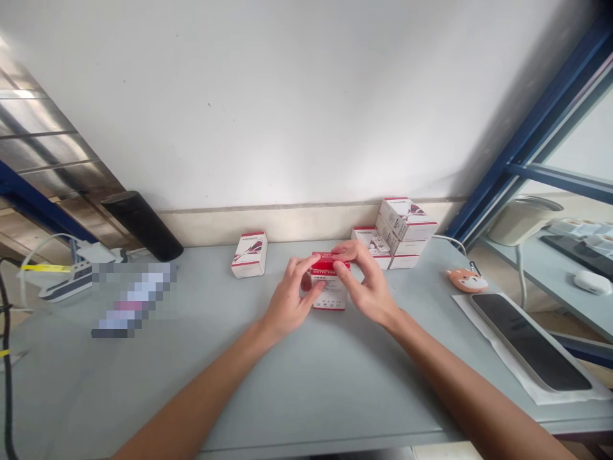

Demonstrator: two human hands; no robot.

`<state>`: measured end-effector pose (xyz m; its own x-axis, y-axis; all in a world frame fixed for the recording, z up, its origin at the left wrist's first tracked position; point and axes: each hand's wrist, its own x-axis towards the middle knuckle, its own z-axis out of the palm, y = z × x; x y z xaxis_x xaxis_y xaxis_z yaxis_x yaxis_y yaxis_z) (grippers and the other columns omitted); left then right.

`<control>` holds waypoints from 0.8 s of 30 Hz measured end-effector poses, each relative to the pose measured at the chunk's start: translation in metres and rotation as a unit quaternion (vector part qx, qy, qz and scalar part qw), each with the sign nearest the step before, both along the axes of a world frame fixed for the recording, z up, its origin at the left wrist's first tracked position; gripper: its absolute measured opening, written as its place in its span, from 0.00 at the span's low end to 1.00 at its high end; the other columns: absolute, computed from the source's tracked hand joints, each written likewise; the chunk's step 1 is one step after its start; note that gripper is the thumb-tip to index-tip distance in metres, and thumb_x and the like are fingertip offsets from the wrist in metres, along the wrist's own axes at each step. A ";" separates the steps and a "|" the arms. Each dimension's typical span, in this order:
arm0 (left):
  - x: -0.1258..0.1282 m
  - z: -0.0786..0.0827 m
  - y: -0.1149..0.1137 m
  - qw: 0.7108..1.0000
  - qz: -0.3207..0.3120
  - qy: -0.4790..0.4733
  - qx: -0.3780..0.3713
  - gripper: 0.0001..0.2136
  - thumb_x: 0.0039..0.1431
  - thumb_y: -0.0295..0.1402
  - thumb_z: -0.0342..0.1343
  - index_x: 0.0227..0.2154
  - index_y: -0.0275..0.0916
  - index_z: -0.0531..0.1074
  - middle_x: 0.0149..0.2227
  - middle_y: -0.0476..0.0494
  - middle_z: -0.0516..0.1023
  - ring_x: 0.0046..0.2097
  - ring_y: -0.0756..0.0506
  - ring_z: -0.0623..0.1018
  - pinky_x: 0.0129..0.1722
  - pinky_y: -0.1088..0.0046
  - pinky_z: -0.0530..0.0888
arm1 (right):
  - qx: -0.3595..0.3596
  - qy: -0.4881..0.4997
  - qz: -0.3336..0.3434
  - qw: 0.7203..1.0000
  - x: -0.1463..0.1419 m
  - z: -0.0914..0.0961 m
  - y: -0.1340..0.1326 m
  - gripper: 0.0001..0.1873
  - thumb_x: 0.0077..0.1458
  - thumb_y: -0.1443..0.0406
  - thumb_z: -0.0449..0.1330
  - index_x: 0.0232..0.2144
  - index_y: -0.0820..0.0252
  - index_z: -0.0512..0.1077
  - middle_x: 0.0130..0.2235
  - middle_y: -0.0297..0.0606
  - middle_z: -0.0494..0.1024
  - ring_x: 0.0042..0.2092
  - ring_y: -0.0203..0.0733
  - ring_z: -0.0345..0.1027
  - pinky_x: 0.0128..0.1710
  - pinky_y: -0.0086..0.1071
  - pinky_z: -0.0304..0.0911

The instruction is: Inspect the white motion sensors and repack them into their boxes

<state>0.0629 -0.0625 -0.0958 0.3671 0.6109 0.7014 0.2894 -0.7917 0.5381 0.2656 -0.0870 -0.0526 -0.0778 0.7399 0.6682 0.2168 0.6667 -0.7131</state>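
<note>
1. Item in hand: the red-and-white DETECTOR carton (pixel 329 287) stands upright at mid-counter, with its red top facing up. It is between both hands. Whether its base bears on the counter (pixel 230 396) cannot be determined.
2. Left hand: the left hand (pixel 290 300) is partly open, with fingers curved. The fingertips (pixel 304 263) touch the carton's upper left side.
3. Right hand: the right hand (pixel 364 281) is partly open and arched over the carton's upper right corner. The fingers (pixel 341 250) rest on the red top. Together, both hands hold the carton lightly.
4. Right of the carton: a smaller carton (pixel 371 246) lies just beside it, against a stack of white cartons (pixel 406 233). Farther right are a fox-shaped figure (pixel 467 280) and a dark-screened phone (pixel 529 342) on a white sheet (pixel 479 319).
5. Left of the carton: a single carton (pixel 249 254) stands near it. Well apart lie a black cylinder (pixel 141 225) and a blurred object (pixel 134 300).
</note>
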 end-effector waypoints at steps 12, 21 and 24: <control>-0.001 -0.006 0.001 0.999 -0.017 -0.010 -0.027 0.27 0.73 0.32 0.57 0.69 0.56 0.58 0.50 0.44 0.71 0.37 0.48 0.77 0.39 0.66 0.80 | 0.035 -0.065 -0.006 0.997 0.007 0.001 0.001 0.06 0.72 0.62 0.58 0.39 0.53 0.71 0.45 0.41 0.75 0.48 0.47 0.72 0.50 0.46 0.70; -0.002 -0.008 0.009 1.000 0.011 -0.017 0.016 0.21 0.74 0.31 0.56 0.65 0.52 0.62 0.47 0.45 0.74 0.38 0.48 0.78 0.38 0.68 0.79 | 0.034 -0.113 -0.037 0.992 0.005 -0.010 0.004 0.06 0.73 0.59 0.57 0.47 0.51 0.73 0.55 0.45 0.74 0.57 0.50 0.73 0.55 0.46 0.73; -0.004 -0.003 0.011 0.998 0.052 -0.020 0.032 0.21 0.74 0.31 0.55 0.65 0.49 0.63 0.47 0.44 0.75 0.39 0.48 0.78 0.41 0.68 0.80 | 0.023 -0.180 -0.042 0.982 0.008 -0.010 0.005 0.19 0.73 0.56 0.56 0.63 0.47 0.68 0.65 0.47 0.67 0.64 0.53 0.68 0.57 0.48 0.73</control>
<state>0.0591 -0.0514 -0.0983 0.2747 0.5975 0.7533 0.3507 -0.7917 0.5001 0.2732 -0.0823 -0.0630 -0.2557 0.7234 0.6413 0.5054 0.6655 -0.5492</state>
